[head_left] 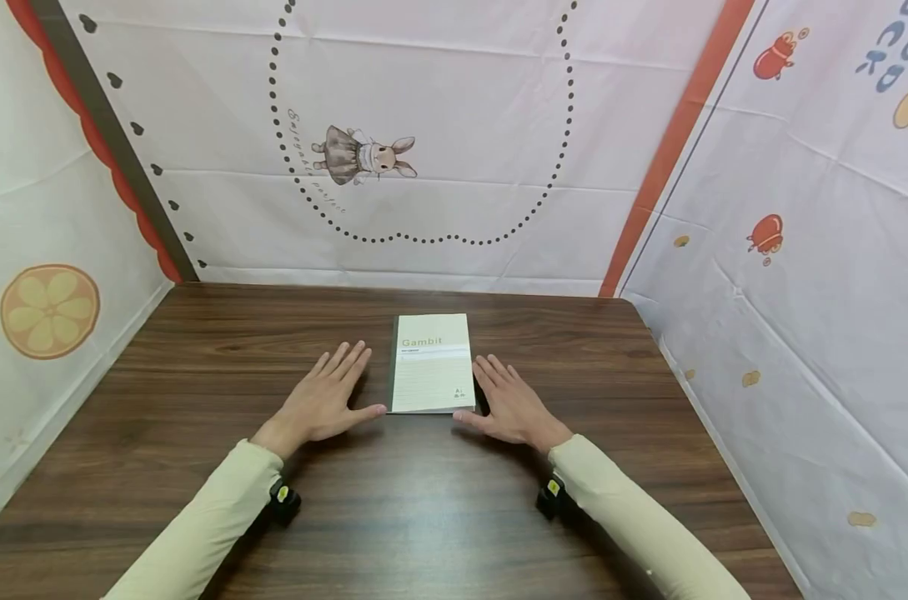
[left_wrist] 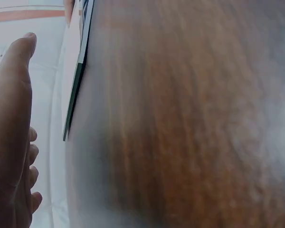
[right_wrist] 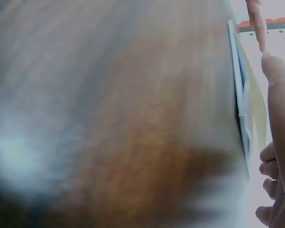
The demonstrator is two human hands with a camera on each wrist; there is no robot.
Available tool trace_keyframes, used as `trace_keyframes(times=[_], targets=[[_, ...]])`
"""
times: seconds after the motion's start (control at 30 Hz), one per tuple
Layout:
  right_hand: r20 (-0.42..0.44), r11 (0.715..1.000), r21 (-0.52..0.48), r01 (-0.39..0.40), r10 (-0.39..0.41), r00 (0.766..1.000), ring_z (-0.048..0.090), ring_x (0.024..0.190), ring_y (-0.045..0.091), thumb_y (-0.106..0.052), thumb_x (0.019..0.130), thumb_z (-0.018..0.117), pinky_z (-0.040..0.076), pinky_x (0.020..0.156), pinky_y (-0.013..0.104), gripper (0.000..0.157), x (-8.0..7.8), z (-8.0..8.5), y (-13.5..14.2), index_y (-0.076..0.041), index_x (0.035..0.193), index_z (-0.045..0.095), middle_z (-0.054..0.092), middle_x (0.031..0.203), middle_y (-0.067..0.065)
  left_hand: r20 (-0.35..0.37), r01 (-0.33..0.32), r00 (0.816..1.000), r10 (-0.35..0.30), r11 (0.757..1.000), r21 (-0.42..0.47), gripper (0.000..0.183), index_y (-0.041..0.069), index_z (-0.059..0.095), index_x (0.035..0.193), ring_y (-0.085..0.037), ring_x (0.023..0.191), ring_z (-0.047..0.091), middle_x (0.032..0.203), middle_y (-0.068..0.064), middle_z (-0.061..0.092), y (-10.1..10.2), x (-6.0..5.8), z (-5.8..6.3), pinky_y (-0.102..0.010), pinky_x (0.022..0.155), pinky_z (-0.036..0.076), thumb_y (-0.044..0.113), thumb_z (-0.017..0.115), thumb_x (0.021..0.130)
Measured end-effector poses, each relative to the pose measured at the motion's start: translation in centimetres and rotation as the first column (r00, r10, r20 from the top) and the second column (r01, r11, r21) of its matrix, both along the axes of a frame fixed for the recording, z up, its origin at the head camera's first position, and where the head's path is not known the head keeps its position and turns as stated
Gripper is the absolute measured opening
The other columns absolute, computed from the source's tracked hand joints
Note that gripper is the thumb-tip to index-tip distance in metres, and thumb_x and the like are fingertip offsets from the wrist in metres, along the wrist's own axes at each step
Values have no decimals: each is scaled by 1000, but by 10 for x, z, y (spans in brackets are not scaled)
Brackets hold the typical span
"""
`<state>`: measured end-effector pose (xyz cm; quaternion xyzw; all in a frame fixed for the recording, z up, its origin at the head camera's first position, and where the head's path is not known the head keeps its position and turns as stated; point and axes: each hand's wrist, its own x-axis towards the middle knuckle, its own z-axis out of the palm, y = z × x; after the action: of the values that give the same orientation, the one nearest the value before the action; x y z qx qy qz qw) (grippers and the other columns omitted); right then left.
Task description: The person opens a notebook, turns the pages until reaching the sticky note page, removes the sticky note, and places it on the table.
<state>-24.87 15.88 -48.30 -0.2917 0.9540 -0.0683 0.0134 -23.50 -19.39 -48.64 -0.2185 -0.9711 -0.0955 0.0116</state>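
A cream notebook (head_left: 433,373) with a dark spine and the word "Gambit" lies flat on the wooden table (head_left: 423,508). My left hand (head_left: 320,402) is spread palm down to its left, the thumb pointing at the lower left corner. To the right, my right hand (head_left: 512,408) is spread out too, its thumb tip at the lower right corner; whether it touches there I cannot tell. Edge-on, the notebook (left_wrist: 76,71) appears beside my left hand (left_wrist: 9,123) in the left wrist view. In the right wrist view its pages (right_wrist: 244,90) look slightly parted near my right hand (right_wrist: 282,123).
White printed cloth (head_left: 461,100) hangs behind the table, with further cloth at the left (head_left: 48,208) and right (head_left: 814,292) sides. A black wrist camera (head_left: 284,502) sits under the left sleeve, and another camera (head_left: 549,497) under the right.
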Motion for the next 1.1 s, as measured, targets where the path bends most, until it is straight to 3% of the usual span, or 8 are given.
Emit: trace_keyframes(times=[0.57,0.87,1.1], targets=[[-72,988,-149,-43,32,997,14,158,28,-71,97,47,19,127,42,99,0,28,-19,-1,162,19,19,170,14,-43,-6,999,6,1000,-4,108,8,11,165,-36,158,8,172,-12,9,-6,2,20,-56,126,8,80,44,92],[-77,960,-274,-50,30,997,17,158,26,-69,95,52,28,123,44,99,-2,39,-37,-1,162,23,24,168,14,-81,8,997,-7,1000,8,107,9,11,165,-35,158,8,172,-12,11,1,2,34,-54,126,9,79,44,92],[-96,960,-270,-70,45,994,12,158,23,-71,94,52,28,124,44,101,-4,39,-50,-2,162,22,21,169,12,-84,21,996,-21,1000,4,107,11,8,166,-30,159,4,173,-8,7,11,1,47,-51,128,7,81,41,92]])
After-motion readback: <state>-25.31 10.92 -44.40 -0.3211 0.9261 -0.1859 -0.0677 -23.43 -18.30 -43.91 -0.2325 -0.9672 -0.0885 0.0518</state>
